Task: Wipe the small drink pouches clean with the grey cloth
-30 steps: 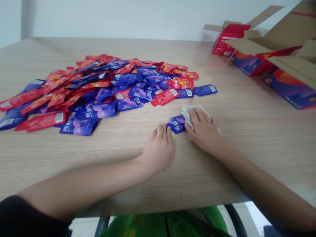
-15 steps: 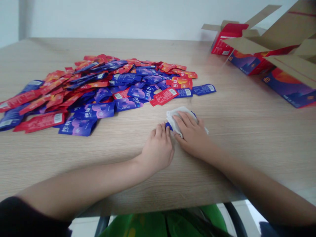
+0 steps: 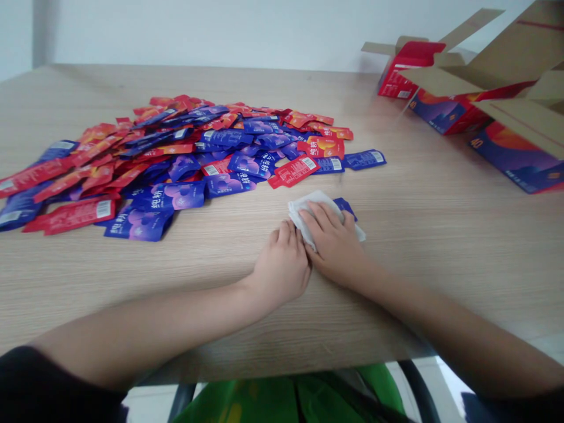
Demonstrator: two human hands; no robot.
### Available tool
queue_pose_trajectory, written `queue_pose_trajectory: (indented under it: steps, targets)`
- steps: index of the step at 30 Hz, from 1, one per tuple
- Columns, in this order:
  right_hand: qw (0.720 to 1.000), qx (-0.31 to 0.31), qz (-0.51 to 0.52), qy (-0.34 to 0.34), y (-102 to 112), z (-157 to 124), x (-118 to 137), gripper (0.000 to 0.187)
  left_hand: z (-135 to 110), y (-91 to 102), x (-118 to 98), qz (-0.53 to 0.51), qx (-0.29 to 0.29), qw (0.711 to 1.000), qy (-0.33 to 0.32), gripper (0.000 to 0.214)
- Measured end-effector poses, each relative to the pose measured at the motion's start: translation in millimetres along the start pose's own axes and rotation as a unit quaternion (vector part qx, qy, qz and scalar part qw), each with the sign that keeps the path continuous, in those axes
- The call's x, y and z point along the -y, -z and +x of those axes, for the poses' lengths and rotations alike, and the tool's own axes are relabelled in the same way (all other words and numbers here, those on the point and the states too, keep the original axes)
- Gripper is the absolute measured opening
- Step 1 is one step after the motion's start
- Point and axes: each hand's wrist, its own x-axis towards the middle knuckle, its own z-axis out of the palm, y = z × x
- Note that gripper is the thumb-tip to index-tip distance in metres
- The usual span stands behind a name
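Observation:
On the table, my right hand [image 3: 333, 242] presses a folded white cloth [image 3: 303, 207] down over a blue sachet [image 3: 346, 207]. Most of that sachet is hidden; only its far right corner shows past my fingers. My left hand [image 3: 283, 264] is closed at the sachet's near left end, with the fingertips pinched together against the cloth's edge. Both hands are touching. Beyond them lies a wide heap of red and blue sachets [image 3: 233, 138], several with white barcode labels. A red sachet [image 3: 294, 171] is the closest of the heap to the cloth.
To the right stand open cardboard boxes: a small red one [image 3: 397, 73] at the back, a blue and red one [image 3: 440, 110], and a larger one [image 3: 515, 154] nearest me. Their flaps stick out over the wooden table [image 3: 440, 247]. A pale wall [image 3: 220, 35] rises behind.
My right hand has slid the cloth left along the sachet towards my left hand, uncovering the sachet's right corner. My left hand has stayed in place.

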Motion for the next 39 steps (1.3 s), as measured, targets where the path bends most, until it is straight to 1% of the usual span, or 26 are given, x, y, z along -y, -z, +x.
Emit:
queue_pose_trajectory:
  steps: [1,3,6,9,12,15,19,22,25,30,33,36,39]
  targets:
    - [1.000,0.003,0.005,0.011,1,-1,1,0.054,0,0.0,0,-0.001,-0.002,1.000,-0.002,0.053]
    - [1.000,0.007,0.006,0.005,2,-2,-3,0.054,0,-0.4,0,0.002,-0.004,1.000,0.000,0.055]
    - [0.999,0.017,-0.006,-0.051,5,-4,-23,0.056,0,-1.7,0,0.011,0.001,1.000,0.007,0.064]
    - [0.994,0.022,-0.016,-0.110,5,-3,-43,0.057,0,-2.8,0,0.017,0.011,1.000,0.009,0.065]
    - [0.990,0.015,-0.026,-0.137,2,-1,-47,0.057,0,-3.2,0,0.020,0.017,1.000,0.009,0.065]
    - [0.993,-0.003,-0.032,-0.116,0,1,-33,0.056,0,-2.6,0,0.020,0.021,1.000,0.011,0.065]
    - [0.999,-0.005,-0.017,-0.029,0,1,-8,0.055,1,-1.0,0,0.012,0.011,1.000,0.007,0.060]
    - [1.000,0.001,-0.004,0.011,1,0,-2,0.054,0,-0.5,0,0.005,0.001,1.000,0.004,0.055]
    - [1.000,0.005,-0.005,-0.006,3,-3,-12,0.054,0,-0.9,0,0.007,0.004,1.000,0.005,0.059]
    - [0.994,0.022,-0.022,-0.104,7,-5,-40,0.057,0,-1.8,0,0.010,0.018,1.000,0.006,0.065]
    - [0.991,0.019,-0.030,-0.131,6,-3,-43,0.058,0,-1.7,-1,0.010,0.020,1.000,0.010,0.066]
    - [0.992,0.005,-0.038,-0.118,3,0,-33,0.056,0,-1.1,-1,0.009,0.019,1.000,0.012,0.066]
    - [0.998,-0.004,-0.034,-0.060,1,1,-16,0.056,0,-0.5,-1,0.009,0.011,1.000,0.008,0.064]
